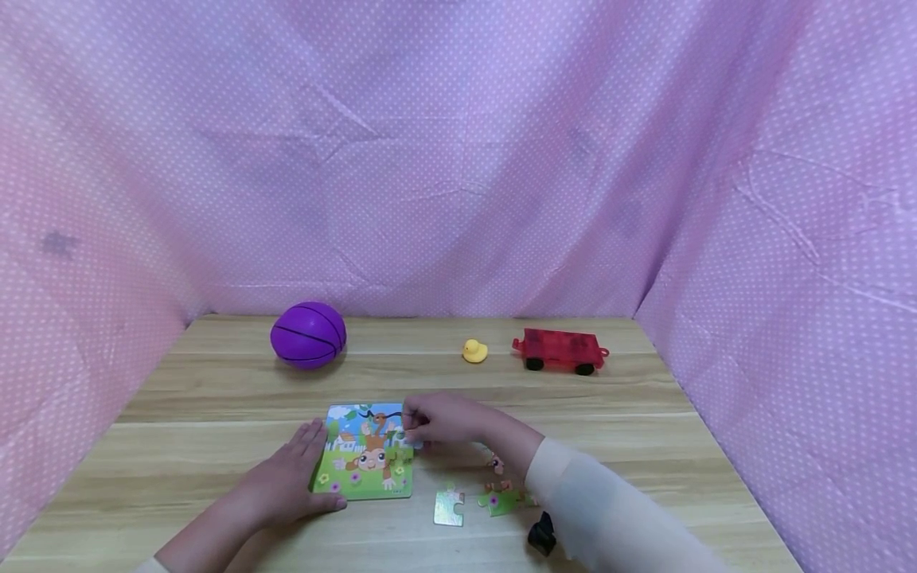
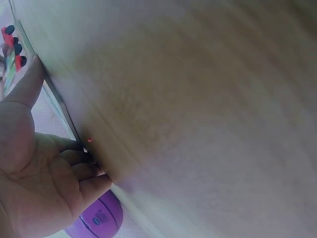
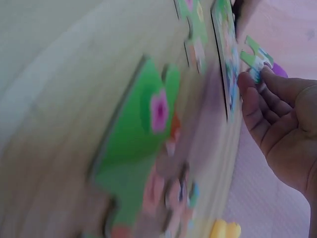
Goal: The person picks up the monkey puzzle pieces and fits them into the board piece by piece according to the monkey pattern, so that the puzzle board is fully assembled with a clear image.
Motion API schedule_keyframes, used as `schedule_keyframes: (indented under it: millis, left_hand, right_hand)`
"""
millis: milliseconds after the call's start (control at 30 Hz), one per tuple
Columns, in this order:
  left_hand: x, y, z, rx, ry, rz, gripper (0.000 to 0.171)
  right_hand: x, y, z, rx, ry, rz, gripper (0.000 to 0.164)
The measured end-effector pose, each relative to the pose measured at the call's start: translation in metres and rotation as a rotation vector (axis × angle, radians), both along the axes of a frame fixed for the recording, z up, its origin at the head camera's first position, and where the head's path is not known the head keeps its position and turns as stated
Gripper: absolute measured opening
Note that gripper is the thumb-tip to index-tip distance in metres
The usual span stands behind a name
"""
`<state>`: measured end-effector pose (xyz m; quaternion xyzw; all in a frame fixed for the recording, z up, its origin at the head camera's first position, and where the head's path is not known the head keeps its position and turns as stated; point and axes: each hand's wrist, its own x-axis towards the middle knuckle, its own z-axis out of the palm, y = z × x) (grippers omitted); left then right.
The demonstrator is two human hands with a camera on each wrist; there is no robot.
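A monkey jigsaw puzzle (image 1: 365,481) in its square tray lies on the table in front of the person. The left hand (image 1: 290,481) rests along the tray's left side, fingers extended at the edge and thumb at the near left corner. Over the tray's right edge, the right hand (image 1: 450,418) pinches a puzzle piece (image 3: 255,59) between thumb and fingertips; the right wrist view shows its green, white and blue print. To the right of the tray lie a loose puzzle piece (image 1: 448,509) and further loose pieces (image 1: 504,503), partly hidden by the right forearm.
A purple ball (image 1: 308,336) stands at the back left. Farther right at the back are a yellow rubber duck (image 1: 474,352) and a red toy wagon (image 1: 562,348) with black wheels. A small black object (image 1: 542,535) lies by the right sleeve. Pink dotted cloth (image 1: 458,199) surrounds the table.
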<state>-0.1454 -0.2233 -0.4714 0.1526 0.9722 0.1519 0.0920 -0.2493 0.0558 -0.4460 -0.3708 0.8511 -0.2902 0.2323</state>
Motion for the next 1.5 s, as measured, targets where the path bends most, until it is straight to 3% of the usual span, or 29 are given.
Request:
schedule_keyframes:
  millis: [267, 500, 700, 967, 1233, 1500]
  left_hand:
    - [0.001, 0.001, 0.000, 0.008, 0.005, 0.004, 0.121]
    - [0.001, 0.000, 0.001, 0.020, 0.011, 0.005, 0.121]
    - [0.002, 0.000, 0.001, 0.014, 0.009, 0.005, 0.120]
    - [0.001, 0.000, 0.000, 0.017, 0.006, 0.004, 0.120]
    - [0.000, -0.001, -0.001, 0.021, 0.015, -0.001, 0.118]
    - [0.000, -0.001, -0.001, 0.015, 0.012, -0.001, 0.119]
  right_hand:
    - [0.010, -0.039, -0.006, -0.021, 0.029, 0.006, 0.004]
    - [0.017, -0.067, -0.003, 0.001, -0.005, -0.060, 0.006]
    - [0.019, -0.086, -0.011, 0.045, 0.012, -0.092, 0.008]
    - [0.018, -0.095, -0.014, 0.158, 0.199, -0.095, 0.020]
    - [0.025, -0.098, -0.013, 0.306, 0.305, -0.108, 0.035]
    - [0.028, -0.103, -0.015, 0.389, 0.377, -0.094, 0.029]
